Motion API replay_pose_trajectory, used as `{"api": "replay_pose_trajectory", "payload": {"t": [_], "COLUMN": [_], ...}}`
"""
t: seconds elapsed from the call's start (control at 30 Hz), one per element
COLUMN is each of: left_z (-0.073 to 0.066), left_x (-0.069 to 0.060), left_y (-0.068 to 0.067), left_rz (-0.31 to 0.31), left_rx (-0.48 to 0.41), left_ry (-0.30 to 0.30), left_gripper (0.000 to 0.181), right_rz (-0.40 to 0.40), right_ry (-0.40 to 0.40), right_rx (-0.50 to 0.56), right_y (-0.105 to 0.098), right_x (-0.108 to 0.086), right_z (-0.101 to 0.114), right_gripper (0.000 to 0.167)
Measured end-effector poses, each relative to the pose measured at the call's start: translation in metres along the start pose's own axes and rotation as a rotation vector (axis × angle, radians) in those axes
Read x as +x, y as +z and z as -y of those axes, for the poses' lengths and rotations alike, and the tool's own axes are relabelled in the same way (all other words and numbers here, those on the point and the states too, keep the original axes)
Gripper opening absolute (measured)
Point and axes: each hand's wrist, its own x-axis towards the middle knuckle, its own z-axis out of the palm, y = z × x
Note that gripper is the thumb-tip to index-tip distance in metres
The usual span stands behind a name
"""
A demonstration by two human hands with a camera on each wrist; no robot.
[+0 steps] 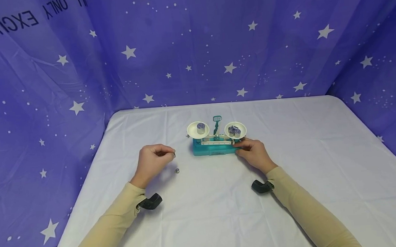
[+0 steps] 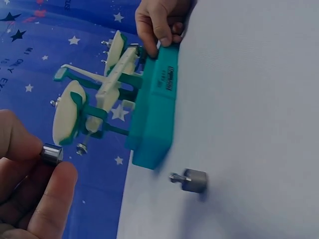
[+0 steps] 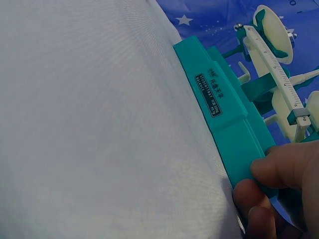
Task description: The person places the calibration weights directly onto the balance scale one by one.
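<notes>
A teal tray balance (image 1: 213, 150) with two cream pans stands on the table. Its left pan (image 1: 192, 131) carries one metal weight (image 1: 201, 128); several weights (image 1: 234, 131) crowd together on the right pan (image 1: 241, 125). My left hand (image 1: 152, 159), left of the balance, pinches a small silver weight (image 2: 51, 155) between thumb and fingertips, apart from the pan. A knobbed metal weight (image 2: 195, 180) is on the cloth near that hand. At the balance's right end, my right hand (image 1: 254, 153) grips the base (image 3: 227, 134), thumb and fingers around its corner; some fingers are hidden.
White cloth (image 1: 211, 214) covers the table. Purple curtains (image 1: 179, 56) with white stars hang behind it and along both sides. A dark wrist mount (image 1: 151, 201) juts from the left sleeve, another mount (image 1: 261, 186) from the right one.
</notes>
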Motion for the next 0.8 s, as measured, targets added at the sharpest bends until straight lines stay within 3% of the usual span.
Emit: {"api": "replay_pose_trajectory", "payload": {"t": [0.5, 0.8], "left_z": [-0.047, -0.059], "left_x": [0.041, 0.061], "left_y": [0.006, 0.021], "left_rz": [0.045, 0.079], "left_rx": [0.069, 0.115], "left_ry": [0.106, 0.138], "left_gripper": [0.011, 0.013], "right_rz": [-0.006, -0.006], "right_ry": [0.003, -0.008], "right_rx": [0.001, 0.021], "right_y": [0.000, 0.000], "right_x": [0.001, 0.001], "right_z": [-0.001, -0.002], "right_gripper": [0.023, 0.023]}}
